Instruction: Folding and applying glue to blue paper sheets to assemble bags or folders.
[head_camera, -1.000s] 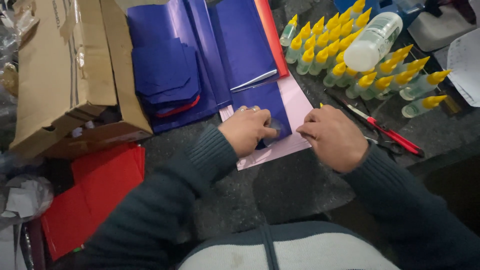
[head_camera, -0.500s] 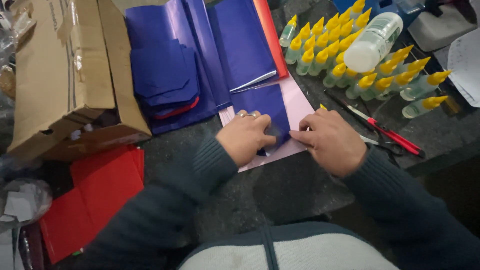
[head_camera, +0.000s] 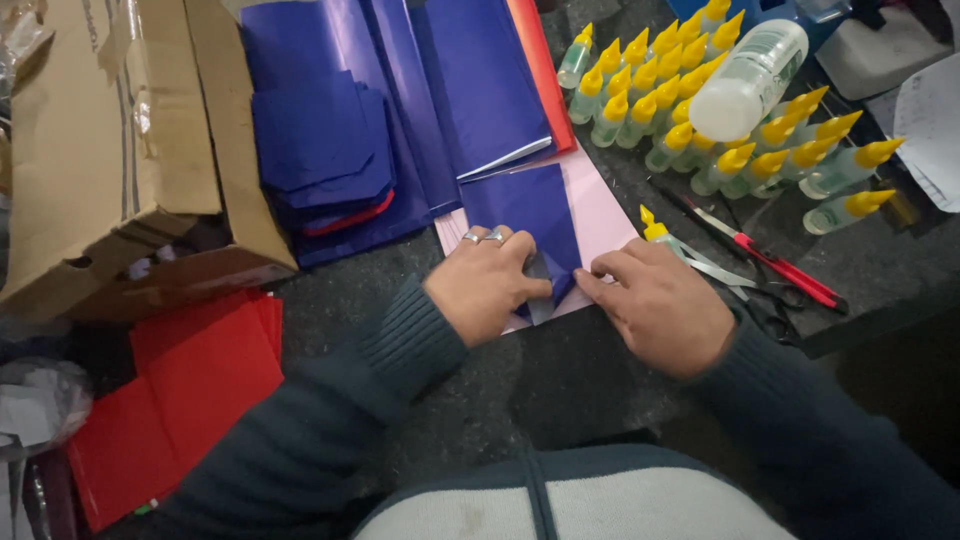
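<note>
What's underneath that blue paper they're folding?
A pale pink sheet lies under the blue paper, showing along its right and bottom edges. Both the left hand and right hand press on the fold, hiding the paper's lower corner and whatever lies beneath it.
</note>
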